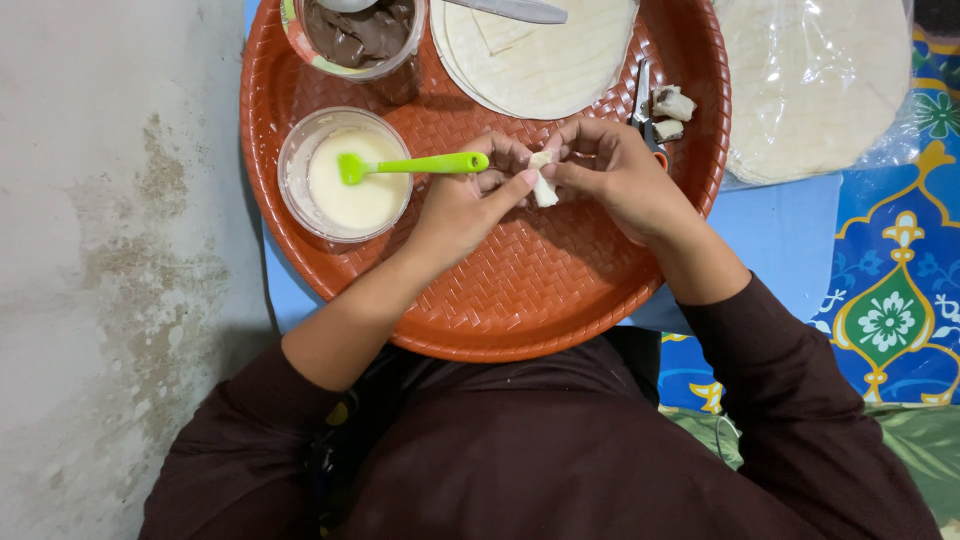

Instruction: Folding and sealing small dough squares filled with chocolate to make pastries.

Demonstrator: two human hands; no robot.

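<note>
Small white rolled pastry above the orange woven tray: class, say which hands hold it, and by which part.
Both hands hold the small white rolled pastry: the left hand and the right hand pinch it by their fingertips at its upper end; its lower end hangs free.

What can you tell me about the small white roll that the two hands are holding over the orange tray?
The small white roll is a short, pale piece of thin wrapper, like dough, rolled into a tube. It stands nearly upright, slightly tilted. The left hand and the right hand pinch it between their fingertips, which hide part of it. It is held just above the woven orange tray; whether it touches the tray cannot be told. Its filling is not visible.
</note>
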